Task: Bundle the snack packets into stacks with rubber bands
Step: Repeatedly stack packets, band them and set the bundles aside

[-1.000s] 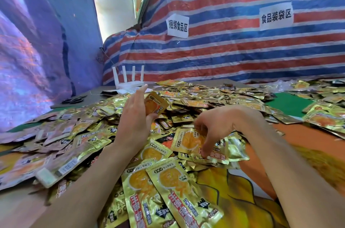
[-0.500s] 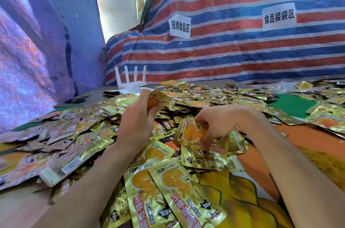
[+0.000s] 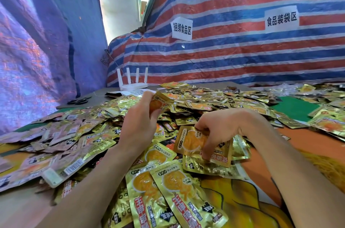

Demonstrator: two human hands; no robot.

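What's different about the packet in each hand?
The left-hand packet sits raised above the pile, half hidden in the left hand. The right-hand packet lies low on the pile, gripped by the right hand, front largely showing. Both are gold foil with orange pictures.

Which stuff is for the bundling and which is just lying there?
For the job: raised packet in left hand, lower packet in right hand, packet pile.
Lying about: white router, black scissors, paper signs.

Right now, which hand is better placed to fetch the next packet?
Probably the right hand: it is down on the pile, pinching a gold packet, while the left hand holds a raised packet.
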